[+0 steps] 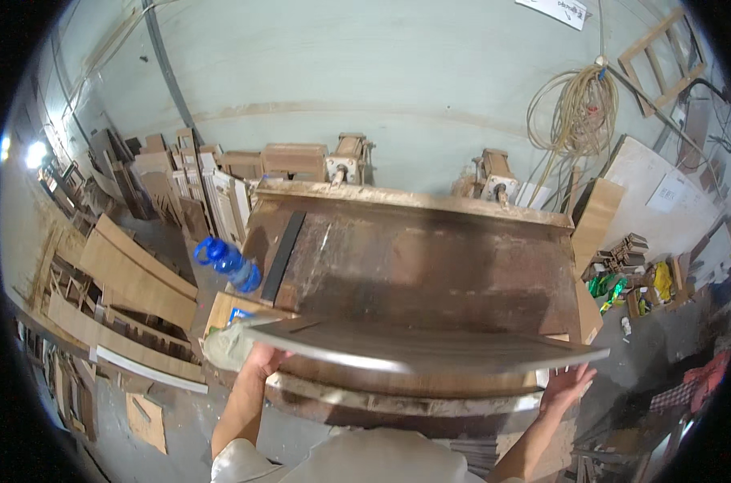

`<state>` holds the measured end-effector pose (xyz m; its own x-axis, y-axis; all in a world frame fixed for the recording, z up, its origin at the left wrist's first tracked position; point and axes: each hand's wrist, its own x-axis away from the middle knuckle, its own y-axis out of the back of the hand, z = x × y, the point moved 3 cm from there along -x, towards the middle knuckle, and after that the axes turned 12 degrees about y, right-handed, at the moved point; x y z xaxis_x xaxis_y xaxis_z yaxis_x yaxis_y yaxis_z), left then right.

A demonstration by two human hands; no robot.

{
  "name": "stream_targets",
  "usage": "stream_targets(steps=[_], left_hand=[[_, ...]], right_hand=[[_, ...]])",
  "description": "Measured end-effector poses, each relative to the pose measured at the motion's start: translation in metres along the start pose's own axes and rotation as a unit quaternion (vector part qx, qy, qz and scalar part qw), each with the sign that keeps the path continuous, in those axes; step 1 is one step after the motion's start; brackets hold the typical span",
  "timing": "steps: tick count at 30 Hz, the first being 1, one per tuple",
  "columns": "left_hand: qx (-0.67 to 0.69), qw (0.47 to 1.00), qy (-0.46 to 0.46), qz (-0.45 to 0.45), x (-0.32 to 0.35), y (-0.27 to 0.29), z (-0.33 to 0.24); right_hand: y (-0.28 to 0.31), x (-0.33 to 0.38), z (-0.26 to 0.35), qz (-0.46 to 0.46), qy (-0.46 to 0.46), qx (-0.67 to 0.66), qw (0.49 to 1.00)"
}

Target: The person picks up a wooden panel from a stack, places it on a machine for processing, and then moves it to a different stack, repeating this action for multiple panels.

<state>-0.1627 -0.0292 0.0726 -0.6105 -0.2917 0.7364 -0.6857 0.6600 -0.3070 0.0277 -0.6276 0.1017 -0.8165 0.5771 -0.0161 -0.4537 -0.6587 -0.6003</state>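
A long dark wooden board (430, 348) runs across the lower middle of the frame, held flat and level above the near edge of a broad, worn brown machine table (430, 266). The left hand (261, 360) comes up from the lower left and meets the board's left end from below; its fingers are hidden under the wood, so whether they are curled round the edge cannot be told, though the palm presses against the underside. The right hand (568, 385) sits at lower right beneath the board's right end, fingers spread and open, tips touching the underside rather than clasping it. Both forearms rise from the bottom edge, angled outward. A blue plastic bottle (227, 262) lies just left of the table, and wooden offcuts (132, 282) are stacked at the left of the frame. A coiled cable (576, 113) hangs on the wall at upper right.
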Motion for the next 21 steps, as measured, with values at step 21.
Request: stream_targets(steps=[21], left_hand=[[-0.518, 0.853, -0.060, 0.028, 0.040, 0.108, 0.142]], right_hand=[[0.255, 0.233, -0.013, -0.202, -0.170, 0.160, 0.951]])
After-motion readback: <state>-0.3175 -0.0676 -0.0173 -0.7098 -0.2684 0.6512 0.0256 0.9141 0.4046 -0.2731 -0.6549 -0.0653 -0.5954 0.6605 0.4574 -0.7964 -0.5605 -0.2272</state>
